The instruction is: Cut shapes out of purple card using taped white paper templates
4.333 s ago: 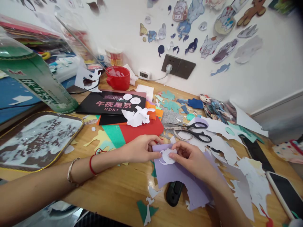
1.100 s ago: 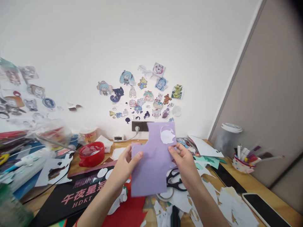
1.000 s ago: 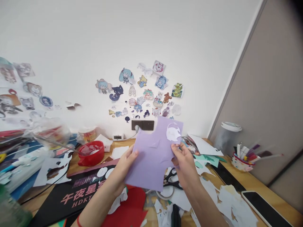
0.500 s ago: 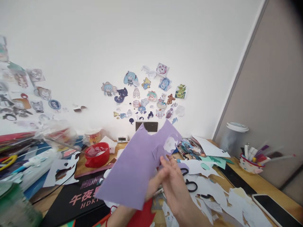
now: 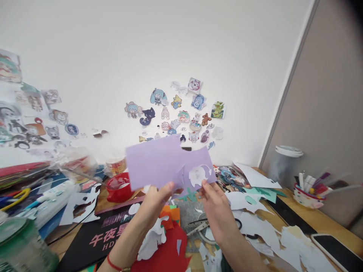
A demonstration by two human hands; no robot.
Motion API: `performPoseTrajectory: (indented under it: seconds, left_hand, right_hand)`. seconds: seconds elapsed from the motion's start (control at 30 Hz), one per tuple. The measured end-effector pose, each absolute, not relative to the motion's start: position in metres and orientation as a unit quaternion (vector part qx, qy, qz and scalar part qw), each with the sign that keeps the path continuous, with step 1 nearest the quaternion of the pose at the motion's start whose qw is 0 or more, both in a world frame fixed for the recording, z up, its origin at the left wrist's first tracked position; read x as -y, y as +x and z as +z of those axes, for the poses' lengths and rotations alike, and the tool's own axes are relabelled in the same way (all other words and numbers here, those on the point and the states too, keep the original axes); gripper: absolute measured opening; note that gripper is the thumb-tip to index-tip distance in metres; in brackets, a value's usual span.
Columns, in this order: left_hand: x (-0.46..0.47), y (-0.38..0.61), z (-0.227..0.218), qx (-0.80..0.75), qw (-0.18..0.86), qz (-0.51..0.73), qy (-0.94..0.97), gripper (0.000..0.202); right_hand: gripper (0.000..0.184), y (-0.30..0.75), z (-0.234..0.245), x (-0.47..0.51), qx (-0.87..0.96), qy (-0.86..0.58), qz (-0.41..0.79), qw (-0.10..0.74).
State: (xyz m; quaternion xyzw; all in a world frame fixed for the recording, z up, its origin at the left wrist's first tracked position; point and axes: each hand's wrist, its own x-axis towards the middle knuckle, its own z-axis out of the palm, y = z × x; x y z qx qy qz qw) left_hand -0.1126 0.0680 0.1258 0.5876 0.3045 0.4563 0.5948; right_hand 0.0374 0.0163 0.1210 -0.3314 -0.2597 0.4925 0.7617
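Observation:
A sheet of purple paper point(image 5: 154, 160) is held up above the desk between both hands. Its upper edge has a notch, and cut-outs on its right side show a white paper piece point(image 5: 197, 176) against it. My left hand point(image 5: 159, 202) pinches the lower edge near the middle, thumb in front. At the lower right corner, my right hand point(image 5: 212, 196) grips the sheet by the cut-out. Below the hands lie a pair of scissors point(image 5: 198, 227), partly hidden by my right hand, and red paper point(image 5: 167, 249) with a white paper scrap point(image 5: 152, 240) on it.
A red bowl point(image 5: 119, 187) stands behind a black box point(image 5: 98, 236) with pink lettering. On the left is a green jar point(image 5: 25, 245). White paper scraps point(image 5: 256, 226), a phone point(image 5: 337, 249) and a pen cup point(image 5: 309, 195) are at right. Paper cut-outs point(image 5: 183, 116) cover the wall.
The purple paper has turned from a steep slant to nearly level and shifted left and up. My left hand has come out from behind it, and the hands have moved apart.

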Motion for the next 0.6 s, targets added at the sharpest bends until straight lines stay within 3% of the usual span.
performPoseTrajectory:
  seconds: [0.13, 0.23, 0.37, 0.43, 0.5, 0.57, 0.6]
  left_hand:
    - [-0.059, -0.092, 0.12, -0.179, 0.604, 0.421, 0.652, 0.081]
    - [-0.051, -0.078, 0.115, -0.196, 0.59, 0.441, 0.647, 0.063]
    - [-0.049, -0.073, 0.111, -0.342, 0.552, 0.501, 0.572, 0.046]
    - [-0.051, -0.076, 0.112, -0.407, 0.524, 0.53, 0.529, 0.047]
    - [-0.054, -0.081, 0.115, -0.446, 0.502, 0.55, 0.497, 0.048]
    - [-0.055, -0.086, 0.121, -0.465, 0.489, 0.564, 0.476, 0.047]
    - [-0.055, -0.089, 0.124, -0.467, 0.486, 0.569, 0.47, 0.044]
  right_hand:
    - [0.019, 0.031, 0.119, -0.013, 0.192, -0.299, 0.558, 0.75]
    - [0.023, 0.02, 0.114, -0.01, 0.262, -0.294, 0.565, 0.725]
    - [0.03, 0.021, 0.116, -0.011, 0.409, -0.347, 0.538, 0.651]
    - [0.031, 0.037, 0.123, -0.012, 0.529, -0.424, 0.505, 0.534]
    - [0.025, 0.064, 0.129, -0.012, 0.706, -0.526, 0.357, 0.313]
    - [0.04, 0.095, 0.127, -0.013, 0.739, -0.652, 0.167, 0.025]
    - [0.054, 0.111, 0.121, -0.015, 0.703, -0.694, 0.149, -0.039]
